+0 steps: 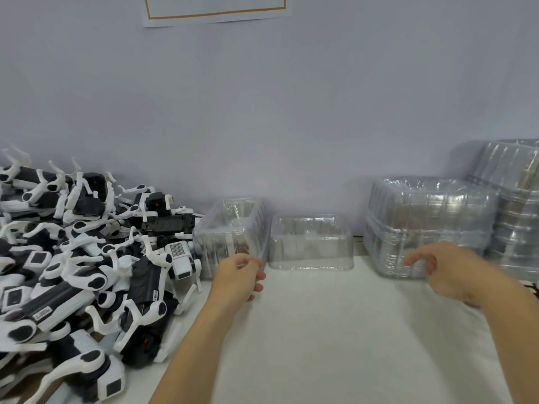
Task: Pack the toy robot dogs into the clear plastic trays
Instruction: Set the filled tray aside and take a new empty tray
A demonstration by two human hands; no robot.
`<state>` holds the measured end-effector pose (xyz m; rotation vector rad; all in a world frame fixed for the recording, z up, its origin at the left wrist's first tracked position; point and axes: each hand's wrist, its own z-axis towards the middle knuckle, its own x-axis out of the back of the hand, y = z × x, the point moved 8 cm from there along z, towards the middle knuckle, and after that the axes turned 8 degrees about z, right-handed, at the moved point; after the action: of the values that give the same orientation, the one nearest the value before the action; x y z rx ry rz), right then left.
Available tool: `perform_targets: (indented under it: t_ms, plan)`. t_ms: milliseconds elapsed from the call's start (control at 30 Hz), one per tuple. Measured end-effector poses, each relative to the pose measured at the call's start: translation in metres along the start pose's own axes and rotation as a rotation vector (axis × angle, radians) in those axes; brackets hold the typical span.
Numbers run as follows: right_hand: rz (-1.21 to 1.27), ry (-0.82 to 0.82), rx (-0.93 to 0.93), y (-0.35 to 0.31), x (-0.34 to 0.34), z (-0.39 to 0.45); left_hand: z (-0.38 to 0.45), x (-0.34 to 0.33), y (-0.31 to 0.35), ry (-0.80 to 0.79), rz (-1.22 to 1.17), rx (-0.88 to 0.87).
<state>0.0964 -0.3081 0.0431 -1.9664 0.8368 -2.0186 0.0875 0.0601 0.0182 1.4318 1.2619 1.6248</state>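
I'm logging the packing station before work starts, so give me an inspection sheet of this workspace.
Surface: white table, bare in the middle.
Job's things: toy robot dogs heaped at left; tilted clear tray beside upturned tray; tray stacks at right.
Clutter: nothing seen.
Grippers: left hand pinches the tilted tray's edge; right hand open by the stacks, blurred.
Cables: nothing seen.
Surroundings: pale wall, framed paper on it.
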Motion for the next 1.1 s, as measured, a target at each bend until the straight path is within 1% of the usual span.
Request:
perform_targets:
  t_ms: [67, 133, 200, 267, 333, 400, 467, 567, 633, 733, 800, 967, 1033, 1100]
  plan:
    - [-0.073, 0.030, 0.008, -0.008, 0.001, 0.000, 0.000, 0.000, 0.000, 0.002, 0.001, -0.003]
    - [-0.151, 0.102, 0.039, -0.025, 0.003, -0.004, 0.001, -0.001, 0.000, 0.005, 0.004, -0.008]
    - [-0.147, 0.207, 0.132, -0.047, 0.003, -0.008, 0.001, -0.001, 0.001, 0.009, 0.004, -0.014]
    - [-0.056, 0.273, 0.287, -0.073, -0.004, -0.012, 0.002, -0.001, 0.001, 0.015, 0.004, -0.022]
    - [0.069, 0.265, 0.434, -0.095, -0.021, -0.015, 0.003, -0.002, 0.001, 0.020, -0.002, -0.030]
    - [0.085, 0.184, 0.514, -0.112, -0.046, -0.014, 0.003, -0.002, 0.001, 0.020, -0.005, -0.039]
    - [0.015, 0.108, 0.518, -0.117, -0.070, -0.009, 0.003, -0.004, 0.002, 0.014, -0.002, -0.047]
    - [-0.023, 0.005, 0.427, -0.108, -0.090, 0.004, 0.002, -0.007, 0.003, -0.005, 0.005, -0.059]
    - [-0.039, 0.005, 0.385, -0.103, -0.091, 0.010, 0.003, -0.008, 0.002, -0.013, 0.009, -0.065]
    - [-0.193, 0.139, 0.378, -0.107, -0.082, 0.011, 0.004, -0.009, 0.002, -0.016, 0.020, -0.069]
    - [-0.207, 0.230, 0.387, -0.112, -0.074, 0.007, 0.004, -0.010, 0.002, -0.025, 0.025, -0.072]
    - [-0.055, 0.334, 0.400, -0.113, -0.056, -0.001, 0.001, -0.016, 0.004, -0.052, 0.027, -0.071]
    - [0.072, 0.396, 0.431, -0.117, -0.044, -0.007, -0.001, -0.017, 0.006, -0.060, 0.021, -0.078]
    - [0.231, 0.435, 0.421, -0.120, -0.034, -0.013, -0.002, -0.019, 0.010, -0.074, 0.005, -0.097]
